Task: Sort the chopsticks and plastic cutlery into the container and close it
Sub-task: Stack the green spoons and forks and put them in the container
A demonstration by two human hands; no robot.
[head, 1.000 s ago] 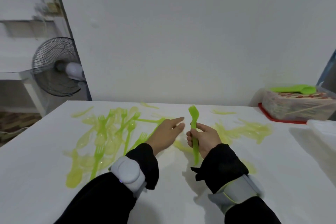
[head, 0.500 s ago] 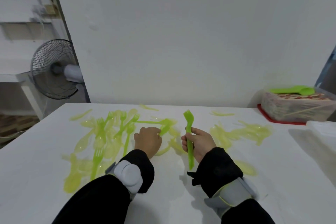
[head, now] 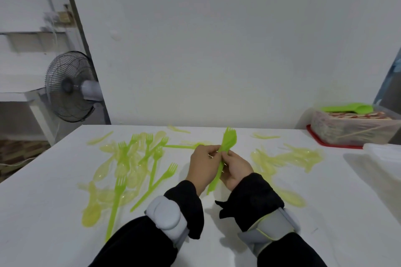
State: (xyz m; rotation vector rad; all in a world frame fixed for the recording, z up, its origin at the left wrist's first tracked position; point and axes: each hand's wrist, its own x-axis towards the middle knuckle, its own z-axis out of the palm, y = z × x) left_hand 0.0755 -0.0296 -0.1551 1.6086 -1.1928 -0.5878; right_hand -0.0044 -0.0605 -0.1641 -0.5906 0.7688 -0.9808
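Observation:
Both hands meet above the white table (head: 325,212) around a small bunch of bright green plastic forks (head: 226,147), tines up. My right hand (head: 236,169) grips the handles from the right, and my left hand (head: 202,165) pinches them from the left. More green forks (head: 149,154) and pale yellow spoons (head: 108,171) lie scattered at the left. Another heap of yellow spoons (head: 288,158) lies at the right. The clear container (head: 351,130) stands at the far right on a red lid (head: 334,145), holding chopsticks with green cutlery on top.
A second clear plastic box (head: 384,154) juts in at the right edge, in front of the container. A black floor fan (head: 69,86) stands beyond the table's left corner. The white wall runs right behind the table.
My left hand picked a green fork out of the pile and carried it over to the fork in my right hand. Both hands now hold the forks together.

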